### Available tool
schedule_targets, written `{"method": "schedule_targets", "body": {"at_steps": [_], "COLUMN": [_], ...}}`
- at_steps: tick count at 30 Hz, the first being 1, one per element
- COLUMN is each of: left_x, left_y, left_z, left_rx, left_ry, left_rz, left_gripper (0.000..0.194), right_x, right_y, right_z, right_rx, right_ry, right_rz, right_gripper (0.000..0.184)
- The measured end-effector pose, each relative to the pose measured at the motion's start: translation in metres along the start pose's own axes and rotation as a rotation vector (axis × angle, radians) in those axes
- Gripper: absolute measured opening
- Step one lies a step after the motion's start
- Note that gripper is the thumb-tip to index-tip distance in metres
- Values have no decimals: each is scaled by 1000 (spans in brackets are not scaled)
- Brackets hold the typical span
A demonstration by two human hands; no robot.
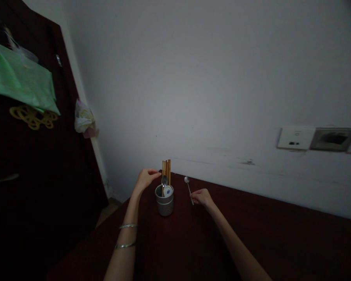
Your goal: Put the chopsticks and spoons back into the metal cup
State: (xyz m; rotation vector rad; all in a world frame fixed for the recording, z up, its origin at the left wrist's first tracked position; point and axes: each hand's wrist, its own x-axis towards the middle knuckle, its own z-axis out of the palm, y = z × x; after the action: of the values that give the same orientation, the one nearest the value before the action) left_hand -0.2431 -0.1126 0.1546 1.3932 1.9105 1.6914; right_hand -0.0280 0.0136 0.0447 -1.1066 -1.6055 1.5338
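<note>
A grey cylindrical utensil holder (165, 206) stands upright on the dark red table. Several wooden chopsticks (167, 168) rise from it, along with a metal spoon (164, 180) and a white ceramic spoon (167, 191) with a blue mark. My left hand (146, 178) is at the holder's upper left, its fingers stretched towards the chopsticks and holding nothing that I can see. To the right of the holder, my right hand (202, 197) pinches the thin handle of a long-handled spoon (187, 181), whose bowl points away from me.
The dark red table (251, 222) runs along a pale wall (199, 86). Sockets (296, 138) are set in the wall at right. To the left is a dark door (61, 168) with a green cloth (23, 78) hanging on it. A plastic bag (84, 118) hangs beside the door frame.
</note>
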Motion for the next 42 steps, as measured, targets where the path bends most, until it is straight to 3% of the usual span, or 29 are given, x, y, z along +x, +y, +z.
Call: {"method": "schedule_targets", "body": {"at_steps": [4,9,18,26,33,42], "left_x": [1,3,4,4,3,-10], "left_y": [-4,-11,-17,-20,-13,32], "left_z": [5,9,11,12,9,-6], "left_rx": [206,269,294,320,300,279], "left_ry": [-122,-221,-229,-187,-87,260], "left_rz": [31,8,-4,69,133,304], "left_gripper": [23,26,22,22,23,21], "right_x": [10,17,9,-5,-5,0], "right_y": [15,21,12,0,1,3], "right_z": [1,1,5,11,12,7], "right_rx": [-90,-198,-445,-585,-586,-545], "right_ry": [-12,-24,5,20,29,-13], "right_rz": [78,99,60,24,43,39], "right_gripper": [15,14,10,10,6,7]}}
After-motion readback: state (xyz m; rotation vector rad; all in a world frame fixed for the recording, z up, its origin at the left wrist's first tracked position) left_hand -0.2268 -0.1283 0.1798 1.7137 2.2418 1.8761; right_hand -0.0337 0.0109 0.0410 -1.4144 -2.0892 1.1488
